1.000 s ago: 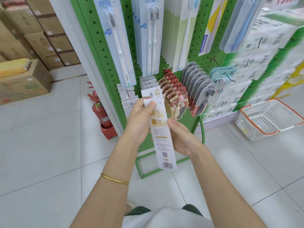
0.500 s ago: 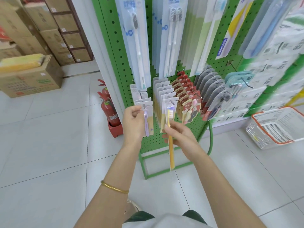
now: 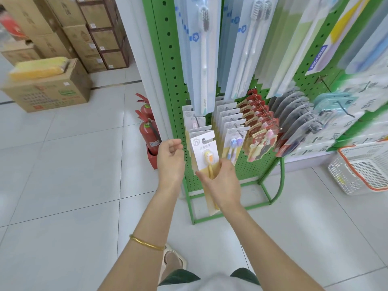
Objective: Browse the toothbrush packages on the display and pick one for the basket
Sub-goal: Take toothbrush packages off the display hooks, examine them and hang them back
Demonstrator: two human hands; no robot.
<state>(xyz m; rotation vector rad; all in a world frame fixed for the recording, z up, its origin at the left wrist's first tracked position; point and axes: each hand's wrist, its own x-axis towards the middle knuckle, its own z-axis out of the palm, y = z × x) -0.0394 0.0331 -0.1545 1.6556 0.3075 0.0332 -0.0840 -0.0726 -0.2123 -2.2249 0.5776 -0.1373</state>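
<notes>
A green pegboard display (image 3: 168, 59) holds rows of toothbrush packages on hooks. My right hand (image 3: 222, 183) grips a white card package with a yellow toothbrush (image 3: 206, 153) at its lower half; the card's top hole sits at the front of the lower-left hook. My left hand (image 3: 171, 159) hovers just left of that package, fingers loosely curled, holding nothing. Behind it hang more of the same cards, and to the right a row with purple-blue brushes (image 3: 234, 141), then red packs (image 3: 260, 131). The white basket with orange rim (image 3: 365, 166) stands on the floor at the right.
Two red fire extinguishers (image 3: 149, 131) stand left of the display's base. Cardboard boxes (image 3: 50, 89) are stacked at the far left. Long toothbrush packs (image 3: 203, 55) hang on the upper hooks. The floor is pale tile. My foot (image 3: 174, 259) shows below.
My right hand has brought the yellow toothbrush package to the lower-left hook and turned its front to me. My left hand has let go of the hanging cards and drawn back left.
</notes>
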